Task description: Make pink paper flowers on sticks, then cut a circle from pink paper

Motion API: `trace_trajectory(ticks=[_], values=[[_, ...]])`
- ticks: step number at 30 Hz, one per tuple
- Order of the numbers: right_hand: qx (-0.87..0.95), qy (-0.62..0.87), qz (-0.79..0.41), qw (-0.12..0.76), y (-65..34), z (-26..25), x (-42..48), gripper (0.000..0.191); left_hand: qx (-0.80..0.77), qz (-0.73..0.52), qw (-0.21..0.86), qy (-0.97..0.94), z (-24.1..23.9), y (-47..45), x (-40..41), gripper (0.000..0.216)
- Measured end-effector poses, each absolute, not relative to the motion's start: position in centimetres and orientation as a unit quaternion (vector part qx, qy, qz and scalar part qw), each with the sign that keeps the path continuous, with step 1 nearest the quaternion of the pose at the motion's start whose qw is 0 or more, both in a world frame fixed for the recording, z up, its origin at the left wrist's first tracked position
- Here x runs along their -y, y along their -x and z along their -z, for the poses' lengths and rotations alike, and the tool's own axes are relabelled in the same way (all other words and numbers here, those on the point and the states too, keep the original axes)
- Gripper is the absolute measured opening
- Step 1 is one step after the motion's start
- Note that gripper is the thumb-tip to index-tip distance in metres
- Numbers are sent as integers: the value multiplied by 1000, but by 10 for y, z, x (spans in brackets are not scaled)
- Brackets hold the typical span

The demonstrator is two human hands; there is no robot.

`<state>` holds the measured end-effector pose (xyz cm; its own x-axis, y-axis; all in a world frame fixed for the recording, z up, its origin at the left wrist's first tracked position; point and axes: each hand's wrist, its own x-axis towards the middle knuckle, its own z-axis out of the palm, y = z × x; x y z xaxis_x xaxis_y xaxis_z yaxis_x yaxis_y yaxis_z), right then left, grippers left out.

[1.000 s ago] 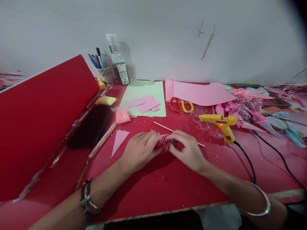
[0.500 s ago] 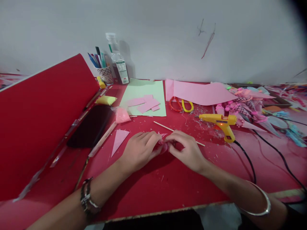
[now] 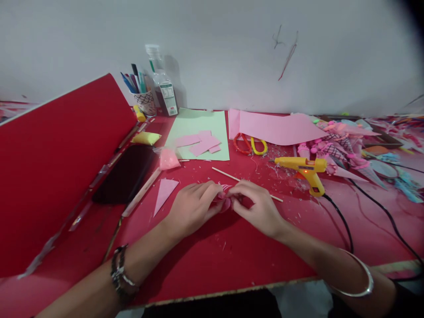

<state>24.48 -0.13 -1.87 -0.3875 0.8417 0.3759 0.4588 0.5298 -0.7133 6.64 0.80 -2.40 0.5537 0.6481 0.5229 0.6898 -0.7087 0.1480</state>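
Between my two hands is a small pink striped paper piece (image 3: 226, 204), mostly covered by fingers. My left hand (image 3: 195, 205) grips it from the left with curled fingers. From the other side, my right hand (image 3: 256, 205) pinches it with thumb and fingertips. A thin wooden stick (image 3: 227, 174) lies on the table just beyond the hands and passes behind the right one. Left of my left hand rests a pink paper triangle (image 3: 165, 193). Near it sits a plastic bag of pink clay-like material (image 3: 168, 159).
A yellow glue gun (image 3: 300, 164) with its light on lies right, its black cord trailing. Scissors (image 3: 251, 145) lie beside pink paper (image 3: 278, 128). Pink cut-outs rest on a green sheet (image 3: 175, 132). Pink paper cones (image 3: 351, 150) are piled right; a dark phone (image 3: 124, 174) lies left.
Both hands stay almost in place, with slight finger movement. The pink striped paper piece has shifted a little between the fingers and shows slightly more.
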Motion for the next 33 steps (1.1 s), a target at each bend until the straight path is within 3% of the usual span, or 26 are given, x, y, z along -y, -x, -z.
trace_trajectory(ticks=[16, 26, 33], values=[[791, 412, -271, 362, -246, 17, 1, 21, 394, 276, 35, 876, 27, -67, -8, 17], [711, 442, -367, 405, -246, 20, 1, 23, 418, 294, -58, 857, 25, -64, -8, 10], [719, 412, -399, 393, -246, 19, 1, 36, 406, 323, -103, 849, 26, -63, -8, 4]])
